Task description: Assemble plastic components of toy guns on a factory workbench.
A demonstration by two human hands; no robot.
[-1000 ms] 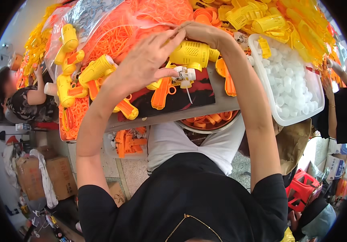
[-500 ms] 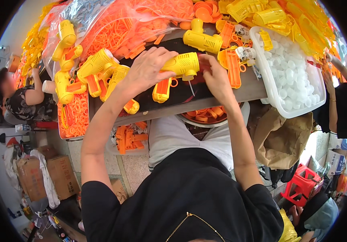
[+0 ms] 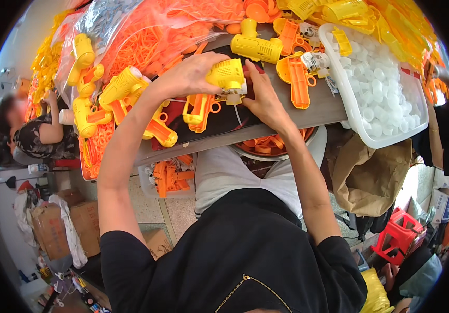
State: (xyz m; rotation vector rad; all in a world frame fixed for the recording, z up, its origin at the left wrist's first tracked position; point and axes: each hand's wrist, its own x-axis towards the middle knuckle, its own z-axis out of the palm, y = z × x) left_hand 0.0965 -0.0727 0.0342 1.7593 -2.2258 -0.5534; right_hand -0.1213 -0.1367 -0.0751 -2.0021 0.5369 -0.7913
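Observation:
My left hand is closed round a yellow toy-gun housing, a short vented barrel held just above the bench. At the barrel's right end, the fingers and thumb of my right hand curl against it. A whitish part shows beneath the barrel, with a thin pale strip hanging down; how it joins is hidden by the fingers. Just below my left hand lies a yellow-and-orange handle piece with an orange trigger ring. Several yellow-and-orange toy guns rest left of my hands.
Beyond my hands lie another yellow housing and an orange handle frame. A clear tub of white caps stands at right, above a brown paper bag. Heaped orange rings lie at the back; a person sits at left.
The held housing has shifted left and turned, so its end and the whitish part below now show. My right hand has followed it left. The whole view has shifted slightly.

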